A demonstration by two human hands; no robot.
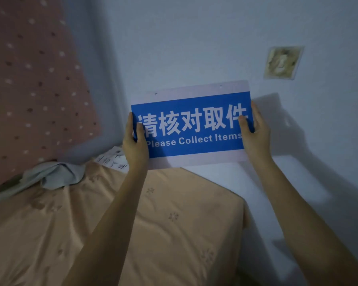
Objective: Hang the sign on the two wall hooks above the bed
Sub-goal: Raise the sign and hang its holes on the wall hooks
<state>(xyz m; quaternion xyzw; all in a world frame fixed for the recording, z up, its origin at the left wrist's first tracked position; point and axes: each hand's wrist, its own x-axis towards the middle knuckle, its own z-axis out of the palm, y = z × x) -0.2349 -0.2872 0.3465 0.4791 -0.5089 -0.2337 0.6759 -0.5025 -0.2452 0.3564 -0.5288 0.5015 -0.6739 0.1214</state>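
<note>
The left hand (pixel 135 141) and right hand (pixel 254 129) pinch the blue sign (pixel 191 122) by its short ends. It lies sideways, holes up top. No hooks show.

Left hand (pixel 135 145) and right hand (pixel 256 134) gripping blue sign (pixel 191 125) by its ends, against wall (pixel 194 38), seemingly above bed (pixel 112 213)

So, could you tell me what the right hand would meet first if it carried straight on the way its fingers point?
The right hand grips the sign by its right edge, fingers pointing up and toward the wall. Carried straight on, it would probably meet bare wall first. No hooks are visible, and depth is hard to judge.
</note>
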